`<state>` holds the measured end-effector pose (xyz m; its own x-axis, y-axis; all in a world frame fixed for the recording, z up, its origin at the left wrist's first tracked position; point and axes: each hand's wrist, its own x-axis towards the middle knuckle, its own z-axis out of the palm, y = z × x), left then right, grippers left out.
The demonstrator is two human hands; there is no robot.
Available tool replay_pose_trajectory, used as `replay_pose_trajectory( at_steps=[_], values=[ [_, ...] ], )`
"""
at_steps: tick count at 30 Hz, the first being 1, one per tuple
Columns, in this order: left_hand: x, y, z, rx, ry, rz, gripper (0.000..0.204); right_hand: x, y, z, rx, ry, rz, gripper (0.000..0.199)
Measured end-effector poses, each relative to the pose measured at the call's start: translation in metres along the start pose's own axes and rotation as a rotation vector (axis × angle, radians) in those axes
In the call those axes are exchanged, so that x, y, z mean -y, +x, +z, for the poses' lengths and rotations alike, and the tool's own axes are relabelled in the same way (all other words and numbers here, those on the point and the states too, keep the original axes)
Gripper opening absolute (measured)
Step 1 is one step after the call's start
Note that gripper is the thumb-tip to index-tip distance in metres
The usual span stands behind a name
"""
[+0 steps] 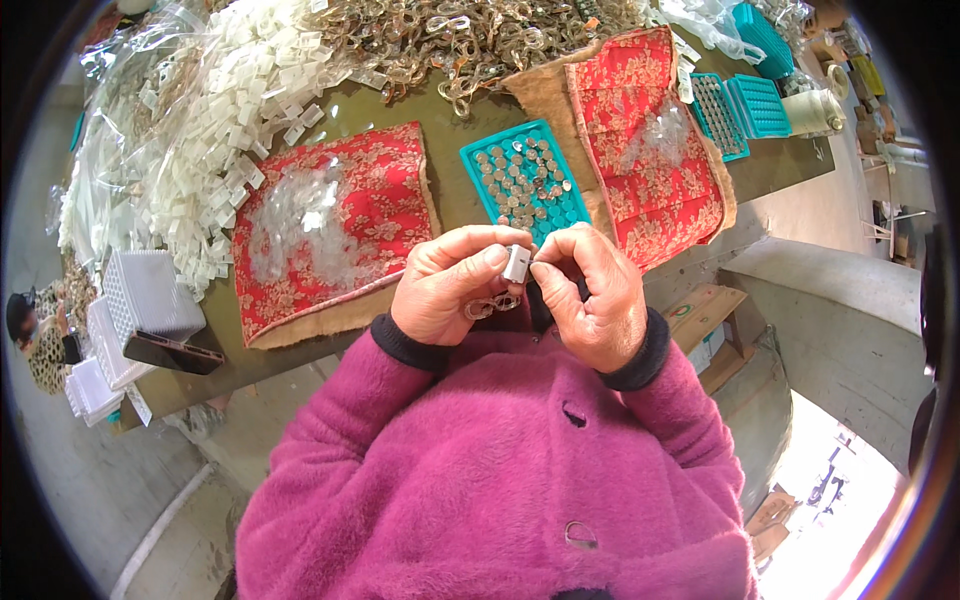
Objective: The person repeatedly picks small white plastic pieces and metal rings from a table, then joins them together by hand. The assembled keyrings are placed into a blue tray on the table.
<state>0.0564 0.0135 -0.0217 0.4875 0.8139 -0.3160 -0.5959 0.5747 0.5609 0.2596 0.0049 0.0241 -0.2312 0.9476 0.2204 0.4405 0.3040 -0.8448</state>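
Observation:
My left hand (440,290) grips a small white plastic case (517,263) between thumb and fingers, in front of my chest. A loop of clear cord (492,306) hangs just below the case, beside the left fingers. Close against the case's right side, my right hand (597,305) is closed in a pinch; whatever sits between its fingertips is too small to make out. Right beyond both hands lies a turquoise tray (572,208) holding many round silver discs (515,180).
Red floral cloths (395,165) (640,110) with clear bits on them flank the tray. White plastic pieces (225,130) are heaped at left, coiled cords (470,45) at the back. A dark phone-like slab (172,352) and white racks (155,290) stand at the left edge; more turquoise trays (760,107) at right.

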Motion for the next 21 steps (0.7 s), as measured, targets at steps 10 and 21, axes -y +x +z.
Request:
replay_pose_trajectory(
  at_steps=[10,21],
  values=[
    [0.0,-0.01,0.008,-0.041,0.163,-0.018,0.03,0.008,0.007,-0.004,0.084,-0.032,-0.039,0.012],
    [-0.018,-0.033,-0.01,0.084,0.156,-0.004,0.027,0.017,0.02,0.008,0.311,0.38,0.533,0.015]
  ],
)
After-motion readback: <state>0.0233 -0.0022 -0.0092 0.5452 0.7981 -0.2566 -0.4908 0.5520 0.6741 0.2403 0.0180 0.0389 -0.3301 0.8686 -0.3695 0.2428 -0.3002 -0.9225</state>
